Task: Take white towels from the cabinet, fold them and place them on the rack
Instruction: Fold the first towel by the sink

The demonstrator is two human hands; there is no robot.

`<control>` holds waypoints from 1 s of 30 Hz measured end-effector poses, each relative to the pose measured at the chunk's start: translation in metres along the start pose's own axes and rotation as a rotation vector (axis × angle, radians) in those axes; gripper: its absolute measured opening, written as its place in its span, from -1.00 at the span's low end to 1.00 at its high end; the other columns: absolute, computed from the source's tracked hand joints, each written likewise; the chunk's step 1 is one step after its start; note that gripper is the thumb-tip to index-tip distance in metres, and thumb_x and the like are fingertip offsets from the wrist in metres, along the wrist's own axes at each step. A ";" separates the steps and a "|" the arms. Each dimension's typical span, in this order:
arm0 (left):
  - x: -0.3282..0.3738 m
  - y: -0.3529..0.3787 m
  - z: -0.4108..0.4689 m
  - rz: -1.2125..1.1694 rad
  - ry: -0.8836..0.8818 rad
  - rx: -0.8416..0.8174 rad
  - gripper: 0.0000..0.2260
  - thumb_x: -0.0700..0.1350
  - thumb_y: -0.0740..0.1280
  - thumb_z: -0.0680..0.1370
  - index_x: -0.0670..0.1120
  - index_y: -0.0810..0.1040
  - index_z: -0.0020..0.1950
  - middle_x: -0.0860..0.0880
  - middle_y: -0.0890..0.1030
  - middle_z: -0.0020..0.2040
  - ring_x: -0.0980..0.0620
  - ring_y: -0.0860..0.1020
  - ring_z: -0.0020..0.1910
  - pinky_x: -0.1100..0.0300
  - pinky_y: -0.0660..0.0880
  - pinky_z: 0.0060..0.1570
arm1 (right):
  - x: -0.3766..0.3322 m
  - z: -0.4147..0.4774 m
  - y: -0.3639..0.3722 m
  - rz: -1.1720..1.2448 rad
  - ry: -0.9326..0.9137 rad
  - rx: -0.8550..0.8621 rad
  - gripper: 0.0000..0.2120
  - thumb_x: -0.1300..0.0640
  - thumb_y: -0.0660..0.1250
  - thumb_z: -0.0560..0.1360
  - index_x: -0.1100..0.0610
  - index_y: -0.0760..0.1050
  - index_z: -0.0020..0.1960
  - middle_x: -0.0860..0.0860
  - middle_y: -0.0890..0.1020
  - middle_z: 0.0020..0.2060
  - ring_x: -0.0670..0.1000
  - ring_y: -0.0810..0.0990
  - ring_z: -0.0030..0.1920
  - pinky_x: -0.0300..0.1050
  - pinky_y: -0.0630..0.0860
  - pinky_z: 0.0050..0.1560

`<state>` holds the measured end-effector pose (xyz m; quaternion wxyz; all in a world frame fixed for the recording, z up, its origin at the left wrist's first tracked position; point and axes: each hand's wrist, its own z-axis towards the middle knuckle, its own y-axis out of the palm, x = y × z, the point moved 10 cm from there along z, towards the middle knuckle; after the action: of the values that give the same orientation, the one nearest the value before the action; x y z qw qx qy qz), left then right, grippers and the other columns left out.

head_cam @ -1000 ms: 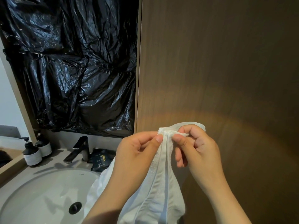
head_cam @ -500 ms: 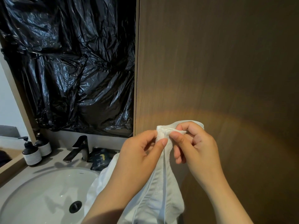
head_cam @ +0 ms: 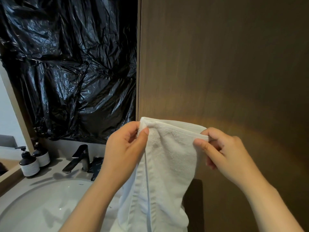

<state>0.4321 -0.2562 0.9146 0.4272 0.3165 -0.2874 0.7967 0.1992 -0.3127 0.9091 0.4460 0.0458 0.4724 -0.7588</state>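
Because a fold wants a straight top edge, we hold the white terry-cloth towel up in front of us by that edge and let the rest hang, so its own weight pulls the cloth flat. Our left hand pinches one upper corner between thumb and curled fingers. Our right hand pinches the hem further along, thumb in front. The two hands stand apart with the edge stretched between them. We judge this to be the start of the fold; the rack is nowhere in view.

Behind the towel stands a tall brown wood-grain panel, with crinkled black plastic sheeting to its left. Below sit a round white ceramic basin, a dark angular metal tap and two dark pump bottles with pale label bands. Those labels, a small mark on the basin and faint print on a black sachet beside the tap are too small to read.
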 end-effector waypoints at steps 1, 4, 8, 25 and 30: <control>0.000 -0.003 0.001 -0.001 -0.005 0.010 -0.75 0.04 0.25 0.51 -0.09 0.63 -0.10 -0.13 0.64 -0.19 -0.14 0.57 -0.17 -0.01 0.49 -0.15 | 0.005 0.000 -0.005 -0.057 -0.005 0.003 -0.74 -0.34 0.16 0.48 -0.17 0.42 -0.09 -0.17 0.62 -0.39 -0.13 0.62 -0.40 -0.18 0.58 -0.41; 0.001 -0.007 0.003 0.031 0.000 0.013 -0.73 0.06 0.23 0.50 -0.09 0.62 -0.10 -0.14 0.62 -0.18 -0.12 0.55 -0.17 -0.02 0.49 -0.15 | 0.012 0.004 -0.017 -0.199 -0.044 0.033 -0.71 -0.36 0.13 0.49 -0.17 0.40 -0.14 -0.19 0.56 -0.38 -0.21 0.58 -0.25 -0.20 0.50 -0.44; 0.008 -0.008 0.015 0.103 0.034 0.033 -0.71 0.05 0.21 0.54 -0.14 0.57 -0.11 -0.16 0.59 -0.20 -0.06 0.51 -0.23 0.13 0.44 -0.24 | 0.001 0.018 -0.027 -0.227 -0.095 0.107 -0.68 -0.35 0.13 0.48 -0.13 0.42 -0.18 -0.25 0.50 -0.22 -0.22 0.52 -0.13 -0.37 0.39 -0.28; 0.044 -0.088 0.088 0.453 0.246 0.222 -0.87 -0.10 0.10 0.67 -0.06 0.41 0.00 0.11 0.46 -0.26 0.20 0.41 -0.29 0.43 0.29 -0.36 | -0.082 0.077 0.001 0.403 -0.123 -0.001 -0.83 -0.10 0.36 0.48 -0.05 0.66 -0.06 -0.15 0.69 -0.16 -0.12 0.67 -0.10 -0.31 0.57 -0.20; 0.039 -0.083 0.104 0.568 0.290 0.091 -0.87 -0.11 0.14 0.66 -0.08 0.44 -0.03 0.07 0.47 -0.26 0.09 0.42 -0.29 0.33 0.24 -0.37 | -0.069 0.065 0.039 0.430 -0.023 -0.098 -0.76 -0.15 0.37 0.47 0.02 0.60 -0.20 -0.08 0.63 -0.32 -0.07 0.61 -0.29 -0.37 0.48 -0.33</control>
<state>0.5135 -0.2735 1.0255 0.2096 0.1256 -0.2643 0.9330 0.2910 -0.3249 0.9525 0.6046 0.1153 0.4831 -0.6226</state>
